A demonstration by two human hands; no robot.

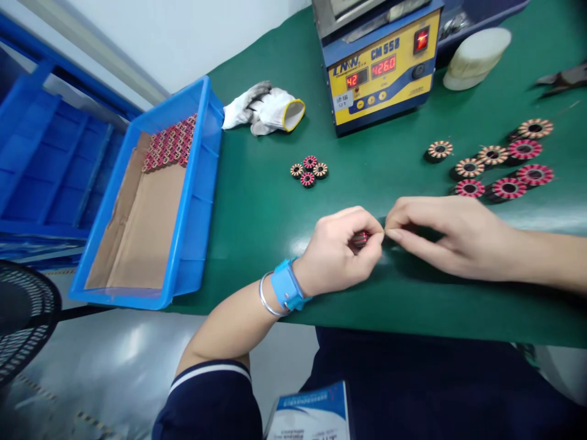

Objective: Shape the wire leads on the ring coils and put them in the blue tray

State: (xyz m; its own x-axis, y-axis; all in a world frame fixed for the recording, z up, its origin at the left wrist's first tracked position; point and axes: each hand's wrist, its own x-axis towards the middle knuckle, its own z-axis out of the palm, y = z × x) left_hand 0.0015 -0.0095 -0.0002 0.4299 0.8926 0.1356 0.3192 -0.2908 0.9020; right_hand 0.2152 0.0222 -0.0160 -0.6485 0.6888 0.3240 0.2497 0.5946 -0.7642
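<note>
My left hand (342, 250), with a blue watch on its wrist, is closed around a small wound motor stator (360, 239). Only a reddish part of the stator shows between the fingers. My right hand (452, 235) is pinched, thumb against forefinger, right beside the left fingertips. Whatever lies in that pinch is too small to make out. Beyond the right hand stand several wound stators (509, 188), some red-ended and some tan-ended, with thin wire ends sticking out. A smaller cluster of stators (307, 178) sits on the green table (257, 201), farther away than my left hand.
At left, a blue bin (195, 201) lined with cardboard holds rows of stators. White gloves (270, 111) lie near a yellow-fronted soldering unit (380, 76) with lit displays. Farther right are a pale round block (479, 58) and pliers (566, 80). A black fan (27, 318) stands lower left.
</note>
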